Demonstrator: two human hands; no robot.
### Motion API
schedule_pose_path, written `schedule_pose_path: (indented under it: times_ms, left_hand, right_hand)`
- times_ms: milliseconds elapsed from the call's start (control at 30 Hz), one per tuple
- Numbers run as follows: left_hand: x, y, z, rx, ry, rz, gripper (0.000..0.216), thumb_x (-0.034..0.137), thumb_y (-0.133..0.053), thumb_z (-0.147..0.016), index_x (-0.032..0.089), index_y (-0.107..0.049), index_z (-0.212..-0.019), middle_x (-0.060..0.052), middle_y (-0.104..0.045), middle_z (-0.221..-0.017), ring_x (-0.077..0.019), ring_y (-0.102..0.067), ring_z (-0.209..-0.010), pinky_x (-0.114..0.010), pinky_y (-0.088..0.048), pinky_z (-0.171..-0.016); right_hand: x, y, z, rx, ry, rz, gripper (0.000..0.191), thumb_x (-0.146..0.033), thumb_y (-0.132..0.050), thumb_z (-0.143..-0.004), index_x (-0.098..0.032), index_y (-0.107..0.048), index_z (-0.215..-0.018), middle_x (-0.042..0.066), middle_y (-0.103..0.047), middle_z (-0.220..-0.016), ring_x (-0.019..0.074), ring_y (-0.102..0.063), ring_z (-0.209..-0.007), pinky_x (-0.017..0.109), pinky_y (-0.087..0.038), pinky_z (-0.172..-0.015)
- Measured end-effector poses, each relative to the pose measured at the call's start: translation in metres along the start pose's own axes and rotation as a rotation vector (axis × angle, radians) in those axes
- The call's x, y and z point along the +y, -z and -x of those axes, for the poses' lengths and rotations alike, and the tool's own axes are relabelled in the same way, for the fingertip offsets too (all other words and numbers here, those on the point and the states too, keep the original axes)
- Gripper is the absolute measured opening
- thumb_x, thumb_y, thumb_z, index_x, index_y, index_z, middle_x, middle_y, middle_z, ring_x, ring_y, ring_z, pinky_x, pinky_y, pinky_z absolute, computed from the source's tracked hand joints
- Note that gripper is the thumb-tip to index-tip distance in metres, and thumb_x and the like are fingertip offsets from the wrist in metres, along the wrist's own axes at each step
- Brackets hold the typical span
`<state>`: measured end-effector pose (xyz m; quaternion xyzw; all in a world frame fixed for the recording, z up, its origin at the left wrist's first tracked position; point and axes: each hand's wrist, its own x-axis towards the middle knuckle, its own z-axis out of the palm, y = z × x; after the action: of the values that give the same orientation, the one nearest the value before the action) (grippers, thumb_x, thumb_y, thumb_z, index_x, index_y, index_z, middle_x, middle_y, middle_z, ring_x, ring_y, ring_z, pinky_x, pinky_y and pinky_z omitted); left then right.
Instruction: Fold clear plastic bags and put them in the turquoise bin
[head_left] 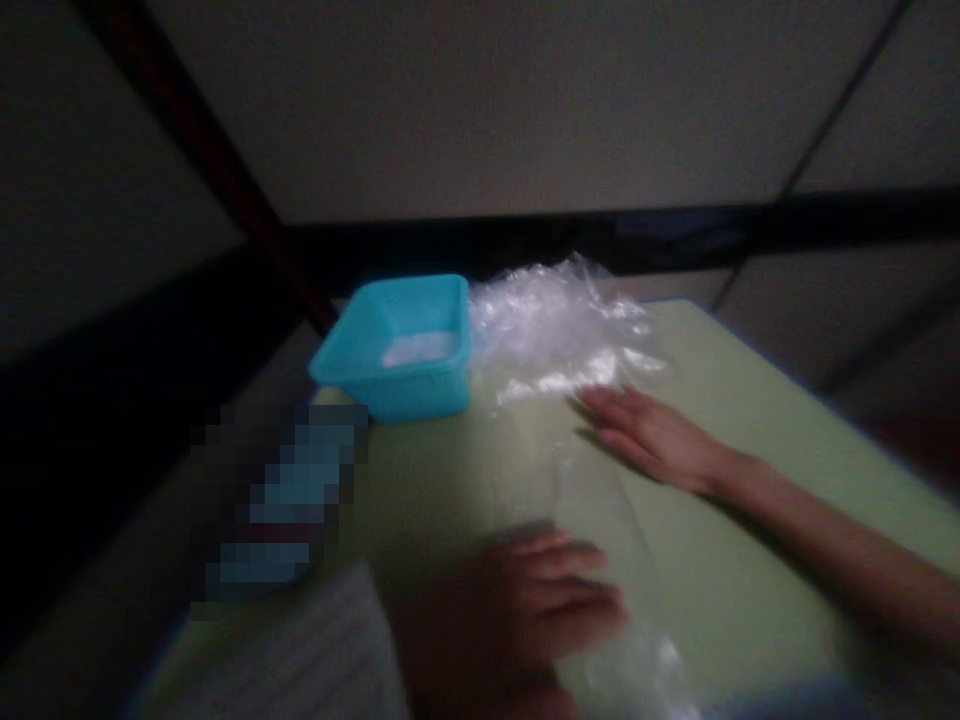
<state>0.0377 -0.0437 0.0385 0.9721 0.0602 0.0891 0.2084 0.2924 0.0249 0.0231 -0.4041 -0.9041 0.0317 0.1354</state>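
Observation:
My right hand lies flat on the pale green table top, fingers stretched out toward a crumpled pile of clear plastic bags. A flat clear plastic sheet or bag lies on the table under and between both hands. My left hand is blurred by motion at the near edge, fingers extended and resting on that plastic. Neither hand grips anything that I can see.
A turquoise plastic tub with something white inside stands at the far left of the table, touching the plastic pile. A pixelated patch covers an object left of the table. Grey cloth lies at the near left. Partition walls surround the table.

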Motion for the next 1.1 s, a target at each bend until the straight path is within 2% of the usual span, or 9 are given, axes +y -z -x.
schedule_pose_path:
  times_ms: [133,300,433,700,900,1000,1100]
  left_hand:
    - [0.000,-0.001,0.001,-0.003,-0.001,0.016,0.053,0.048,-0.020,-0.097,0.013,-0.044,-0.128,-0.007,-0.055,-0.130,-0.0226,-0.038,-0.130,-0.038,-0.020,-0.110]
    - [0.002,-0.002,0.001,0.006,0.001,0.035,0.051,0.046,-0.022,-0.097,0.014,-0.042,-0.130,-0.006,-0.054,-0.131,-0.0217,-0.037,-0.130,-0.038,-0.020,-0.110]
    - [0.004,-0.001,0.000,-0.033,0.013,0.025,0.050,0.045,-0.024,-0.097,0.013,-0.042,-0.130,-0.006,-0.054,-0.132,-0.0225,-0.036,-0.131,-0.038,-0.019,-0.111]
    - [0.003,-0.003,0.001,0.011,-0.012,0.040,0.048,0.043,-0.032,-0.095,0.013,-0.042,-0.130,-0.007,-0.054,-0.132,-0.0233,-0.038,-0.129,-0.038,-0.021,-0.111]
    - [0.006,-0.003,0.000,-0.008,-0.025,0.026,0.048,0.042,-0.031,-0.095,0.013,-0.040,-0.132,-0.007,-0.052,-0.133,-0.0230,-0.038,-0.130,-0.038,-0.023,-0.111]
    - [0.003,-0.007,0.004,0.044,-0.010,0.014,0.054,0.046,-0.031,-0.094,0.013,-0.032,-0.137,-0.009,-0.045,-0.140,-0.0209,-0.036,-0.132,-0.036,-0.020,-0.113]
    - [-0.011,-0.010,0.012,0.161,0.112,-0.042,0.062,0.050,-0.036,-0.092,0.014,-0.024,-0.141,-0.011,-0.035,-0.145,-0.0209,-0.032,-0.134,-0.038,-0.019,-0.113]
  right_hand:
    - [0.003,-0.007,0.000,-0.022,0.023,0.021,0.057,-0.045,-0.030,-0.095,-0.015,-0.027,-0.143,0.011,-0.031,-0.147,0.0250,-0.026,-0.136,0.046,-0.023,-0.111]
    - [0.018,-0.020,0.000,-0.008,-0.048,0.061,0.060,-0.048,-0.033,-0.094,-0.021,-0.020,-0.146,0.009,-0.024,-0.150,0.0260,-0.020,-0.137,0.048,-0.021,-0.111]
    - [0.031,-0.024,-0.002,0.074,-0.137,0.085,0.064,-0.049,-0.037,-0.092,-0.018,-0.021,-0.145,0.013,-0.025,-0.149,0.0278,-0.019,-0.138,0.049,-0.022,-0.110]
    - [0.041,-0.027,-0.005,0.210,-0.242,0.087,0.065,-0.044,-0.045,-0.088,-0.013,-0.026,-0.143,0.019,-0.028,-0.147,0.0318,-0.022,-0.136,0.054,-0.025,-0.107]
    - [0.050,-0.030,-0.005,0.270,-0.315,0.088,0.065,-0.042,-0.047,-0.087,-0.013,-0.028,-0.142,0.018,-0.024,-0.149,0.0327,-0.013,-0.139,0.057,-0.022,-0.106]
    - [0.048,-0.028,-0.005,0.296,-0.316,0.097,0.062,-0.039,-0.048,-0.087,-0.011,-0.031,-0.140,0.019,-0.025,-0.148,0.0332,-0.016,-0.138,0.057,-0.024,-0.106]
    - [0.038,-0.023,-0.006,0.314,-0.258,0.060,0.059,-0.038,-0.044,-0.090,-0.012,-0.030,-0.141,0.017,-0.024,-0.149,0.0311,-0.019,-0.138,0.054,-0.025,-0.108]
